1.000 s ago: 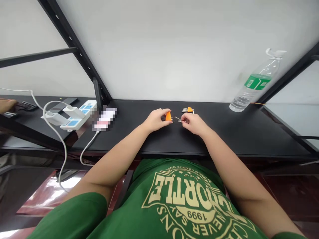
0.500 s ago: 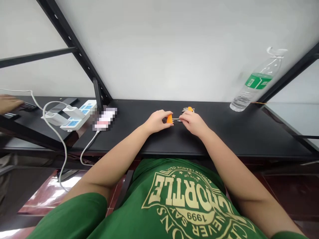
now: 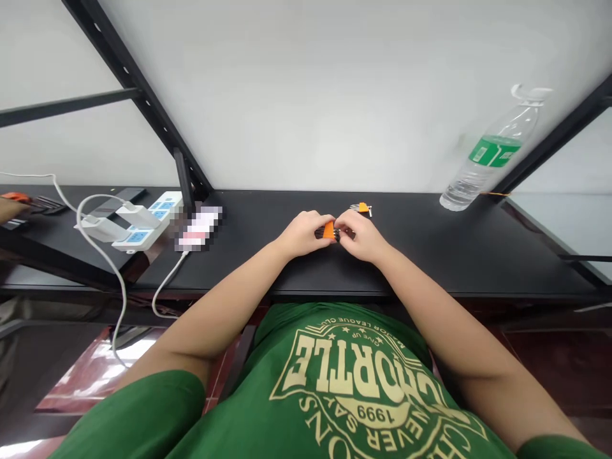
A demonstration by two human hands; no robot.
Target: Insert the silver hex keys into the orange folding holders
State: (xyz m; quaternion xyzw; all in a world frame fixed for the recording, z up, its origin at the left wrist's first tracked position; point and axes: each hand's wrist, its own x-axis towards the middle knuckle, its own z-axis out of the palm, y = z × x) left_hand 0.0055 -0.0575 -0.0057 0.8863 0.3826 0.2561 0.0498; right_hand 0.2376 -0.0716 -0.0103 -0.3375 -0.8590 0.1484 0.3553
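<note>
My left hand (image 3: pixel 306 234) is closed around the orange holder (image 3: pixel 328 230) of a hex key set, thumb below and fingers above. Dark hex keys stick out of both sides of this holder. Against its right end, my right hand (image 3: pixel 359 234) pinches with curled fingers at the end of a hex key, which the fingertips mostly hide. Behind my right hand, a second orange hex key holder (image 3: pixel 364 208) with silvery keys lies on the black desk (image 3: pixel 411 248).
At the right stands a water bottle (image 3: pixel 482 159) with a green label. To the left are a pixelated phone (image 3: pixel 201 228) on a cable, a white power strip (image 3: pixel 150 223) with plugs, and black shelf posts (image 3: pixel 138 89). Another person's hand (image 3: pixel 10 209) with an orange item shows at the far left.
My right hand has moved left, up to the holder; the thin key that spanned the gap is now mostly out of sight. At far left, the other person's hand now has an orange item.
</note>
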